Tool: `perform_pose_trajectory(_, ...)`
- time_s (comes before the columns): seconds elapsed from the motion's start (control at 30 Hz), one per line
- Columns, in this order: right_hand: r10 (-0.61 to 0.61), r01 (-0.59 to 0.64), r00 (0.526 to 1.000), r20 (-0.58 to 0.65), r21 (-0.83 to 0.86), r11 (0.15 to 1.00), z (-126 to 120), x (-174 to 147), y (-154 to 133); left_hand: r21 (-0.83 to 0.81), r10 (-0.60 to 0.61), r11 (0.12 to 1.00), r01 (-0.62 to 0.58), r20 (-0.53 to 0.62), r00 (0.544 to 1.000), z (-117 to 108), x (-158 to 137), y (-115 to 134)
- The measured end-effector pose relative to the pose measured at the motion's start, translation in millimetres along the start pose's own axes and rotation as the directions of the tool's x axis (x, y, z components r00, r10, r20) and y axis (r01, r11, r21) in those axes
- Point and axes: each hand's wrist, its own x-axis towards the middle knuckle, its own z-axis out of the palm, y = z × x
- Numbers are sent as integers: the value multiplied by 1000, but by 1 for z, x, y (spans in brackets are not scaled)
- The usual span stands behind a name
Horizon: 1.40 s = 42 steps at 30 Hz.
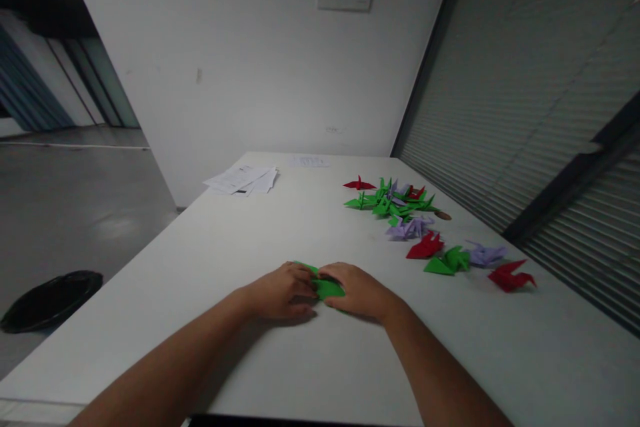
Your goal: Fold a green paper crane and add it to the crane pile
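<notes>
Green paper sheet (327, 288) lies flat on the white tabletop (280, 227), near the front edge, partly folded; both hands press on it. Left hand (280, 292) covers its 9 o'clock side, fingers curled down onto the paper; right hand (357, 290) covers its 3 o'clock side, fingers bent flat over the fold; the two hands' fingertips nearly meet above the sheet; neither lifts it.

At 2 o'clock from the sheet, near: red paper crane (426, 247), green paper crane (447, 261), lilac paper crane (485, 254), and a second red crane (511, 275) furthest toward 3 o'clock; all apart from one another or just touching.

At 1 o'clock, further back: heap of folded cranes (395, 203), green, lilac and red mixed.

At 11 o'clock, well apart at the far edge: stack of white printed sheets (243, 180).

At 9 o'clock, off the tabletop on the floor: black bag (50, 299).
</notes>
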Motion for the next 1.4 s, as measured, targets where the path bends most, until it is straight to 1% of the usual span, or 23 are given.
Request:
perform_pose_trajectory(0.1,-10,8,999,37,51,999,-4,-1,4,-69,43,997,-44,-14,999,1,0,-3)
perform_pose_trajectory(0.2,-4,2,999,38,66,998,-5,-2,6,-109,47,993,-48,-4,999,0,-1,-2)
perform_pose_trajectory(0.4,8,-8,1000,-21,22,1000,-5,-4,10,-105,39,994,-37,20,999,-2,-2,3)
perform_pose_trajectory(0.6,37,-35,999,-16,90,995,-5,-2,15,-114,15,993,-9,51,999,-5,-3,4)
perform_pose_trajectory(0.73,76,-68,994,-80,92,993,-2,1,18,-110,52,993,-46,48,998,-5,-2,2)
perform_pose_trajectory(0.87,143,-129,980,-141,101,986,2,4,21,-93,74,993,-71,28,997,-4,-2,1)
perform_pose_trajectory(0.97,192,-168,968,-164,149,974,3,5,21,-86,76,994,-73,42,996,-4,-2,0)
perform_pose_trajectory(1.03,213,-181,965,-154,200,963,3,6,22,-82,75,994,-70,55,996,-4,-3,0)
perform_pose_trajectory(1.17,230,-187,961,-153,251,950,5,7,24,-76,33,997,-31,23,999,-3,-5,-6)
perform_pose_trajectory(1.3,220,-171,959,-179,250,953,10,8,30,-42,1,999,-2,-30,1000,-4,-10,-16)
perform_pose_trajectory(1.4,216,-169,958,-187,238,956,13,8,33,11,-4,1000,4,-27,1000,-9,-17,-26)
